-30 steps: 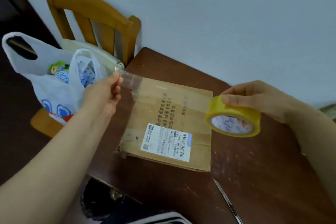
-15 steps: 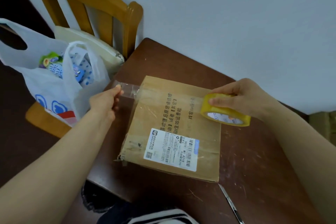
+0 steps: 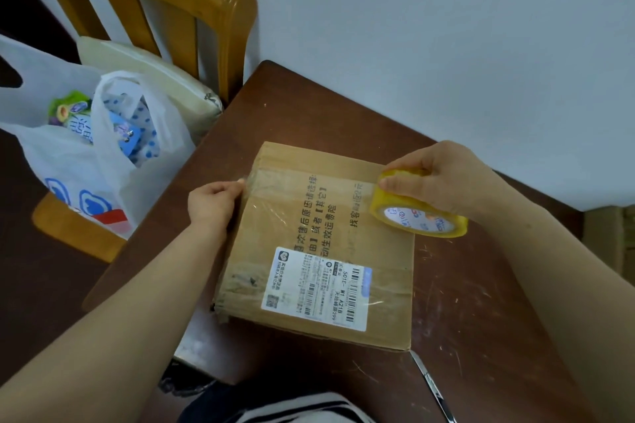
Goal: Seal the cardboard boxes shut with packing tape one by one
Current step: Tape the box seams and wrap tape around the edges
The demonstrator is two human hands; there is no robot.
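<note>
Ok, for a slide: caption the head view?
Left hand pinches clear tape at the edge of the brown cardboard box; right hand grips the yellow tape roll.

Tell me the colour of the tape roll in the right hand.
The tape roll is yellow; the head view shows it best.

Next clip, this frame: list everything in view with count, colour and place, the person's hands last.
cardboard box: one, brown, flat on the table.
shipping label: one, white, on the box's near half.
tape roll: one, yellow, at the box's far right edge.
tape strip: one, clear, across the box's far part.
table: one, dark brown, against the wall.
metal blade: one, silver, on the table by the box's near right corner.
chair: one, wooden, left of the table.
cushion: one, cream, on the chair.
plastic bag: one, white, on the chair.
left hand: pinches the tape strip's end at the box's left edge.
right hand: grips the tape roll.
</note>
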